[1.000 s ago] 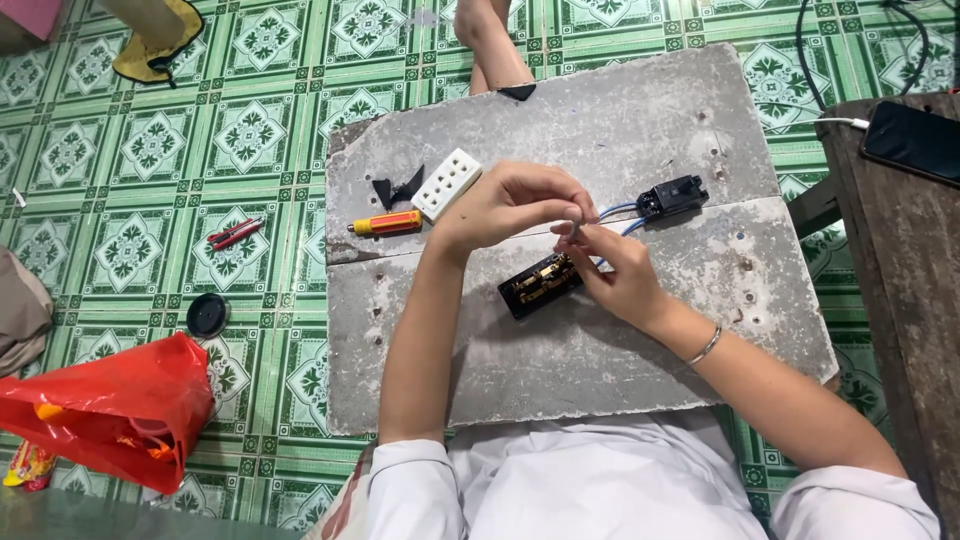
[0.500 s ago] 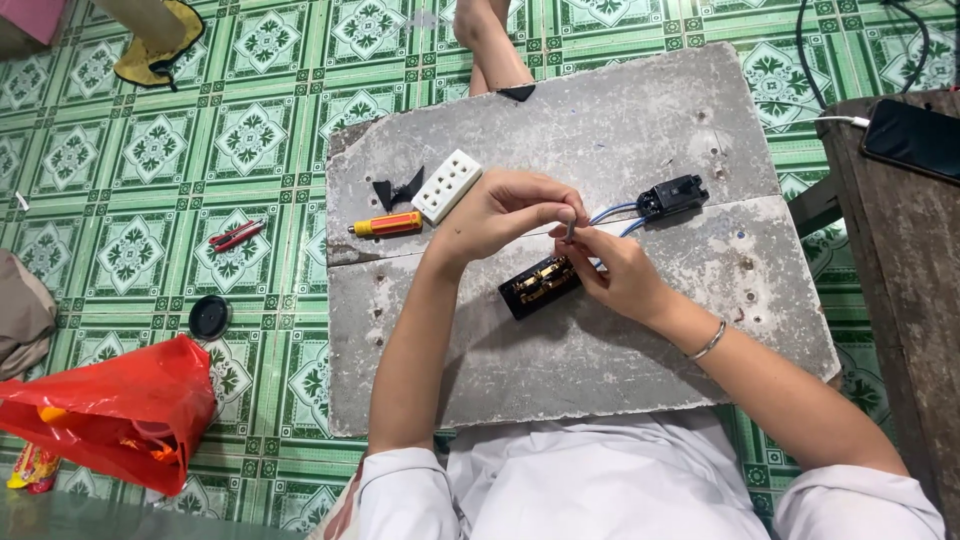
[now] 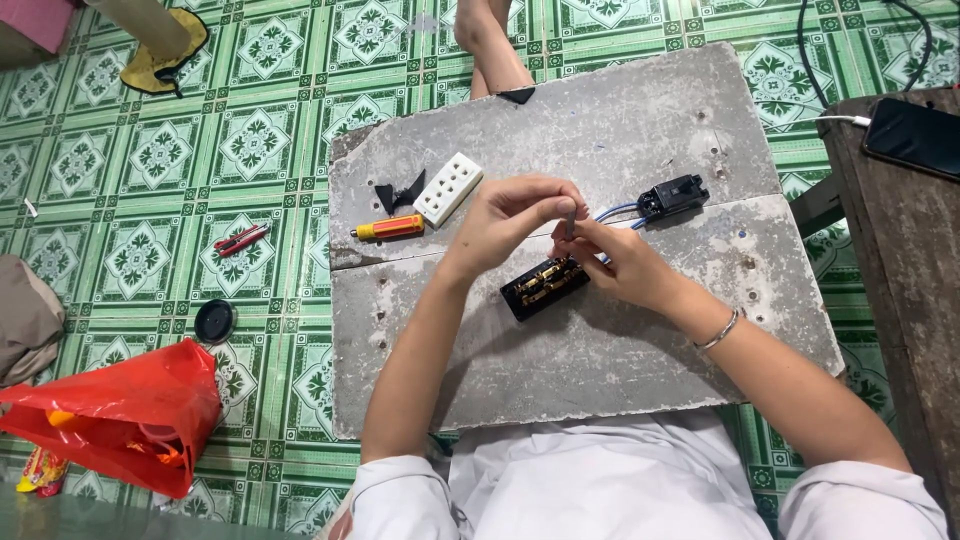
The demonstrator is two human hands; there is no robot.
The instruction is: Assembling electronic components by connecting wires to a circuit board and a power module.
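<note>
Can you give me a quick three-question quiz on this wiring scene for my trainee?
1. True or false: the left hand and right hand meet above the black socket base.
2. Which lies nearest the white socket cover? A) the orange screwdriver B) the phone C) the red bag
3. What colour are the wires running to the small black part?

Key: 1 true; 2 A; 3 blue.
</note>
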